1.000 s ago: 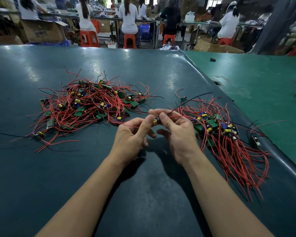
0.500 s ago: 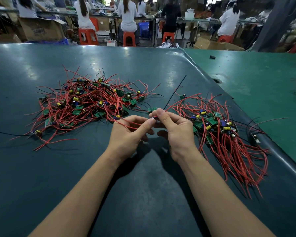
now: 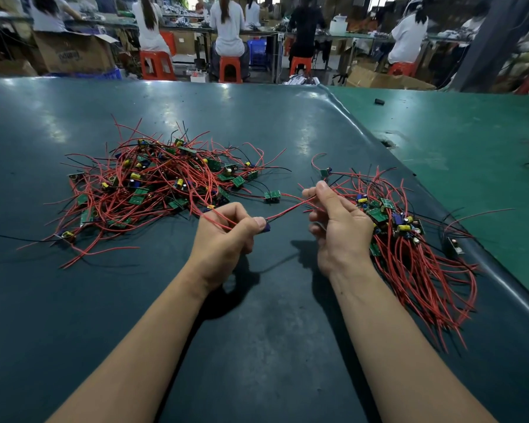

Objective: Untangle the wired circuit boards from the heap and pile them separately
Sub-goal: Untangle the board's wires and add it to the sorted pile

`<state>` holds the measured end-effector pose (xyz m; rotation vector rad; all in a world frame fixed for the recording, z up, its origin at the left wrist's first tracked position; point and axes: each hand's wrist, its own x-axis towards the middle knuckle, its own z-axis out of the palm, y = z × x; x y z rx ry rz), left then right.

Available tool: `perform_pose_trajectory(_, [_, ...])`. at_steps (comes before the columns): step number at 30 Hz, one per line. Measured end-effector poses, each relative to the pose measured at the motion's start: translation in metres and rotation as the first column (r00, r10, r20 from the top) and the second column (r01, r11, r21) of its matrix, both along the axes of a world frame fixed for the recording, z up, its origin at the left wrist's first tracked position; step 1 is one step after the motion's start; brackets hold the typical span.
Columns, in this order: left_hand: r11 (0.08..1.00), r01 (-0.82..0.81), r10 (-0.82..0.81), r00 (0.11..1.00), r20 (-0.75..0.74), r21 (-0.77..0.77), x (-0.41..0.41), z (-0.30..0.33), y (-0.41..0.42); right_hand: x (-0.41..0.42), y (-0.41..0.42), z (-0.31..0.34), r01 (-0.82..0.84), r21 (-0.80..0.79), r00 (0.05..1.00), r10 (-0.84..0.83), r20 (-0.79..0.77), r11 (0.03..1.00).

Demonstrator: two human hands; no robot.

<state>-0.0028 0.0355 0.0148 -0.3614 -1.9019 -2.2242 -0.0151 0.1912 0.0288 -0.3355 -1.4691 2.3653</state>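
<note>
Red wire (image 3: 287, 211) is stretched nearly taut between the two hands, low over the dark green tabletop (image 3: 257, 346). The left hand (image 3: 226, 236) is curled into a loose fist, and a small blue component (image 3: 266, 228), seemingly on the end of a board, is pinched between its thumb and forefinger. The right hand (image 3: 338, 227) is held palm inward with its fingers bent; the far end of the wire appears to be pinched between its thumb and forefinger, just beside the sorted pile. The wire is probably kept stretched so that one unit can be drawn clear without loops catching.

The tangled heap (image 3: 162, 190) of green circuit boards with red and black leads is spread on the left of the tabletop. One circuit board (image 3: 272, 195) lies apart from it, between heap and right hand. The separate pile (image 3: 409, 248) lies to the right, its boards gathered at the top and its leads trailing toward the near edge in roughly one direction, presumably so they do not knot again.

No container is used for either lot; both rest straight on the tabletop. A cardboard box (image 3: 74, 53) stands on the floor beyond, its contents hidden. Much of the heap is judged still unsorted.
</note>
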Motion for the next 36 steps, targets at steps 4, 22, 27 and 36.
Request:
perform_pose_trajectory(4, [0.996, 0.032, -0.031, 0.999, -0.006, 0.084, -0.002, -0.002, -0.007, -0.002, 0.005, 0.002, 0.061, -0.085, 0.998, -0.060, 0.014, 0.994])
perform_pose_trajectory(22, [0.996, 0.045, -0.048, 0.998, 0.040, 0.071, -0.007, -0.005, -0.008, 0.006, -0.022, -0.004, -0.271, 0.090, 0.963, 0.269, 0.030, 0.958])
perform_pose_trajectory(27, [0.995, 0.041, -0.043, 0.999, 0.013, 0.089, -0.008, -0.006, -0.010, -0.001, -0.008, 0.002, -0.103, -0.068, 0.995, 0.103, -0.010, 0.992])
perform_pose_trajectory(36, [0.989, 0.013, -0.017, 1.000, 0.025, 0.144, -0.006, -0.002, -0.009, -0.002, -0.005, 0.002, -0.017, -0.146, 0.999, 0.010, -0.047, 0.989])
